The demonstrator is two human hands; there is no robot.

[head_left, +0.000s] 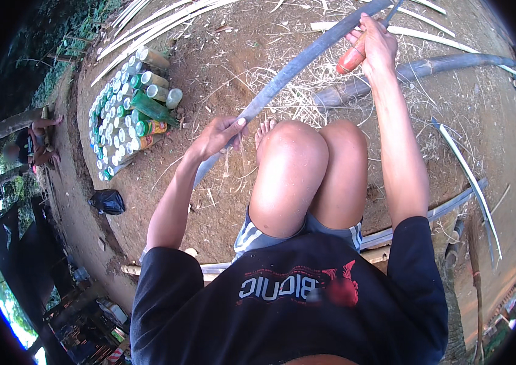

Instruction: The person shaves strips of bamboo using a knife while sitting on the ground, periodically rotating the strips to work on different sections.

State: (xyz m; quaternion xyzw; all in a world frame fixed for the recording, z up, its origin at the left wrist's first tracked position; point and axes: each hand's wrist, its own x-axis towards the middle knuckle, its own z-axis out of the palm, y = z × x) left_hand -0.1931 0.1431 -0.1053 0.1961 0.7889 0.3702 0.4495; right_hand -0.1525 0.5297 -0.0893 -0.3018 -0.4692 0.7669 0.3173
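Observation:
My left hand (216,135) grips the lower part of a long grey-green bamboo strip (306,58) that runs up and to the right across the dirt. My right hand (374,44) holds a knife with an orange-red handle (351,59) against the strip's upper part; the blade is mostly hidden behind the strip and hand. My bare knees (309,164) are drawn up between my arms, and a bare foot (264,129) shows just beyond them.
A stack of bottles and cans (127,112) lies on the dirt at the left. Split bamboo strips (148,24) lie at the top, a thick bamboo pole (428,67) at right, shavings around. A black bag (107,201) and a crouching person (33,146) are far left.

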